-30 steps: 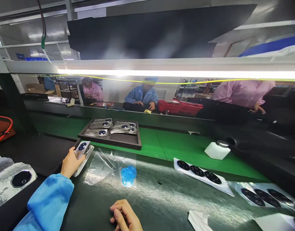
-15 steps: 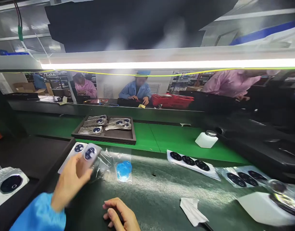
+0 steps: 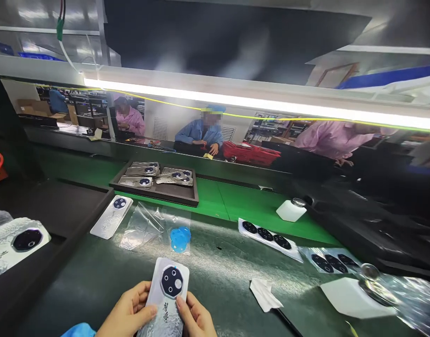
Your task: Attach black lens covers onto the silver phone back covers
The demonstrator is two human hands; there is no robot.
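Both hands hold a silvery phone back cover (image 3: 165,304) upright before me, its dark round camera area toward the top. My left hand (image 3: 128,309) grips the left edge, thumb on the face. My right hand (image 3: 197,314) grips the right edge, thumb just under the camera area. Beyond them another phone back cover (image 3: 111,220) lies on the bench beside a clear plastic bag (image 3: 142,229). Round blue film pieces (image 3: 180,239) lie in a second clear bag. To the right is a white strip (image 3: 269,237) bearing three black camera lens covers.
A dark tray (image 3: 176,195) at the back holds several phone covers; another dark tray (image 3: 77,206) stands left. On the right are a small white bottle (image 3: 291,210), a larger white bottle (image 3: 351,297), bagged lens covers (image 3: 332,261) and a white cloth (image 3: 264,295) around a black stick. Co-workers sit beyond.
My left hand has brought a phone back cover from beside the left tray to the front middle. My right hand has closed on its other edge. The view has tilted slightly.
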